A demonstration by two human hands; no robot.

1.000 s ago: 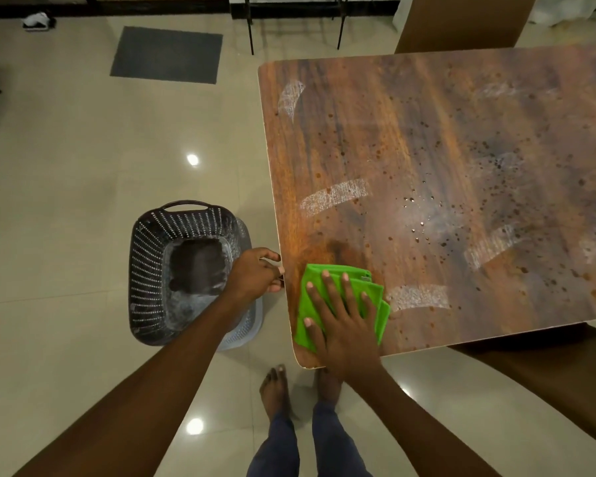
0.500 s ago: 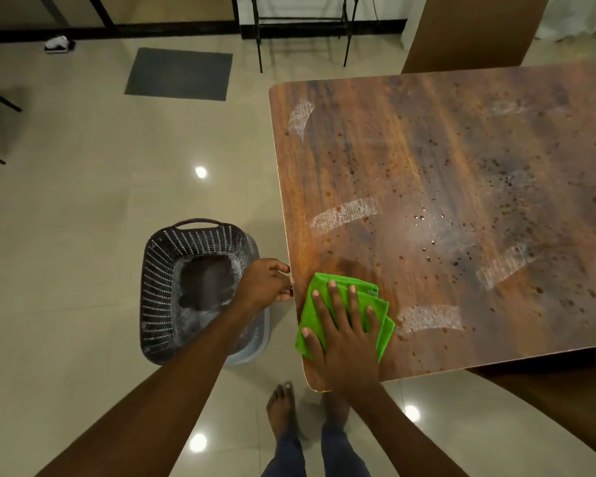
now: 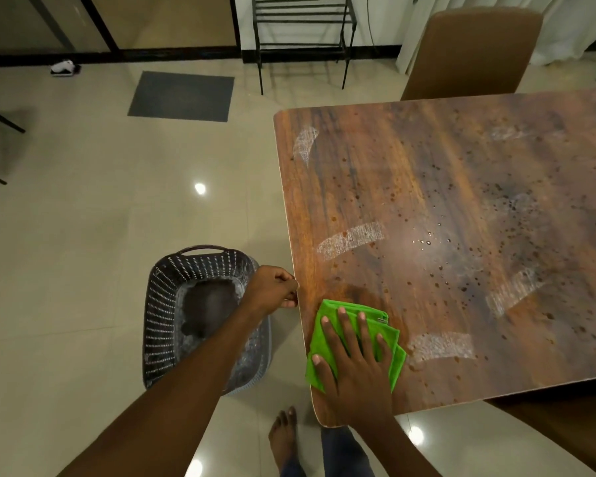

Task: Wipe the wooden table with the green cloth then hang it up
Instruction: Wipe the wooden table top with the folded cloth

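Note:
The wooden table (image 3: 461, 218) fills the right half of the view, spotted with dark drops and several whitish smears. A folded green cloth (image 3: 325, 327) lies at its near left corner. My right hand (image 3: 355, 366) presses flat on the cloth with the fingers spread, covering its middle. My left hand (image 3: 272, 290) is closed on the rim of a dark perforated basket (image 3: 167, 304), right beside the table's left edge.
The basket stands on the tiled floor left of the table. A brown chair (image 3: 472, 53) is at the table's far side and another (image 3: 565, 432) at the near right. A black metal rack (image 3: 300, 36) and a grey mat (image 3: 181, 96) lie farther back. My bare foot (image 3: 283, 438) is below the corner.
The view has tilted up and shows more of the room's far side. Both hands, the cloth and the basket stay at about the same places relative to the table corner.

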